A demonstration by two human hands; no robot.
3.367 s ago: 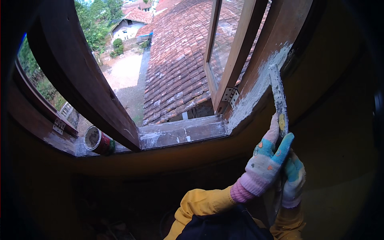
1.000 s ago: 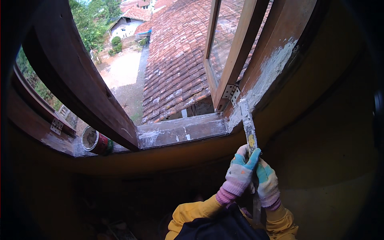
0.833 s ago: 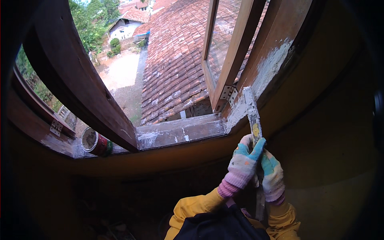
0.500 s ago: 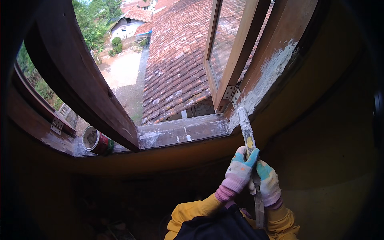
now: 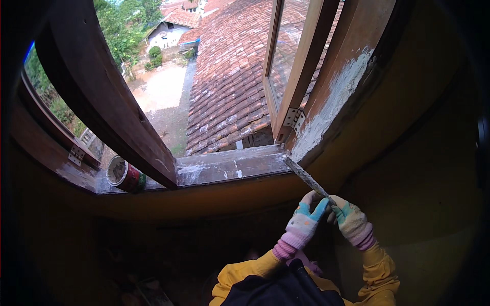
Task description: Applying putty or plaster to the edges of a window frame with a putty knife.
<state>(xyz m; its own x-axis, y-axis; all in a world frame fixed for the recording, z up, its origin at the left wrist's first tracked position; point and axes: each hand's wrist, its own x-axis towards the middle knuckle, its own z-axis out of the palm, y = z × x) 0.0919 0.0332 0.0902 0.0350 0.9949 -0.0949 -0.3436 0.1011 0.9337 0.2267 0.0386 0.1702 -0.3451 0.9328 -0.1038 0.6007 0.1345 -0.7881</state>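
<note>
Fingers (image 5: 320, 208) of the left hand (image 5: 302, 224) and right hand (image 5: 353, 223), both gloved, were pinched tight on the filler-smeared flat blade (image 5: 306, 176), tip just by the corner of sill (image 5: 255, 160) and jamb (image 5: 353, 45); corner smoothing looked underway, the next stroke apparently calling for a flat, steady angle!

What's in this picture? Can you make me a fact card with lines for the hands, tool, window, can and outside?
Left hand: gloved, at the tool's near end; exact grip hidden
Right hand: gloved, holding the same end
Tool: long, narrow, smeared; far tip by the window's lower right corner
Window sash: glazed, wooden, swung open
Pale paste: on the right-hand frame
Can: on the sill, at left
Outside: tiled roof, trees
</note>
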